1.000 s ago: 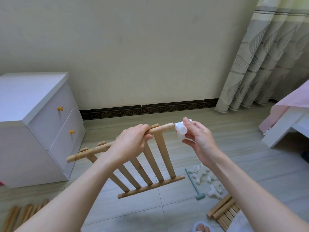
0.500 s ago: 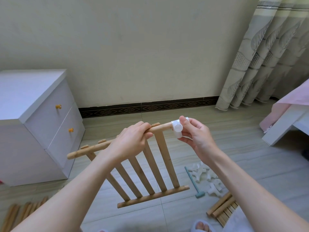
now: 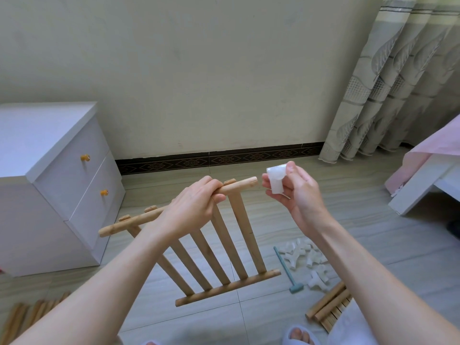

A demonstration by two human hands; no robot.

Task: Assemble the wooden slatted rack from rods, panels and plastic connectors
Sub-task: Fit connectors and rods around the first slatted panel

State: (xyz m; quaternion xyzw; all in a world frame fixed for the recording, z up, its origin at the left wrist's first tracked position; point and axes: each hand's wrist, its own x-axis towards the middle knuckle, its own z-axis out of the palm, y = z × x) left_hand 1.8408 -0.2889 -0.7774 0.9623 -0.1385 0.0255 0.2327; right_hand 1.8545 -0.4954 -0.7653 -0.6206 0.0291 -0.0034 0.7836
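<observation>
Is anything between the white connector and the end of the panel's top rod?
No: the head view shows only bare floor behind the gap between connector and rod end.

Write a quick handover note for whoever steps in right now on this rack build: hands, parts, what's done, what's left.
Left hand grips the top rod of the slatted panel, holding it up off the floor.
Right hand pinches a white plastic connector just off the rod's bare right end, not on it.
Spare connectors and a small teal mallet lie on the floor to the right; another slatted panel lies nearer, loose rods at lower left.
Done: nothing fitted on this panel's visible rod ends.
Left: seat this connector, then fit the remaining connectors, rods and panels.
</observation>
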